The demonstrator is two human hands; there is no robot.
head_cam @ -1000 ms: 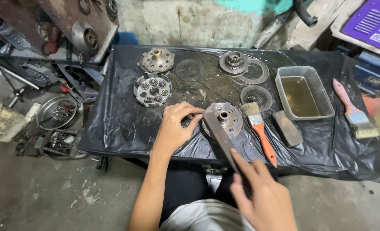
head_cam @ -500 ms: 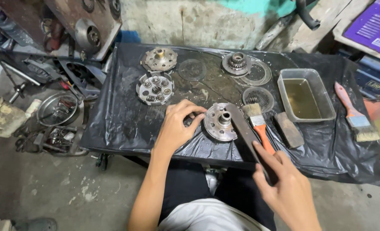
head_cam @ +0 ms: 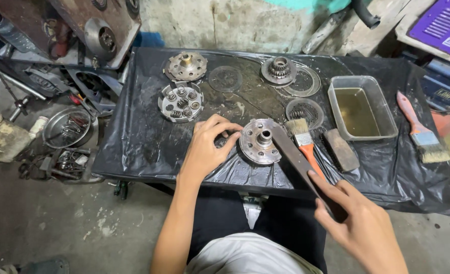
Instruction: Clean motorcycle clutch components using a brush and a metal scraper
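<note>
The left hand (head_cam: 207, 147) steadied the hub (head_cam: 259, 141) mid-table, fingers spread on its rim. The right hand (head_cam: 359, 226) was clamped on a flat bar (head_cam: 298, 162) laid against the hub. A brush (head_cam: 304, 139), block (head_cam: 340, 149) and tray (head_cam: 387, 119) crowded its right.

Round metal hub (head_cam: 260, 141) flat on table; dark flat bar (head_cam: 298, 163) across it.
</note>
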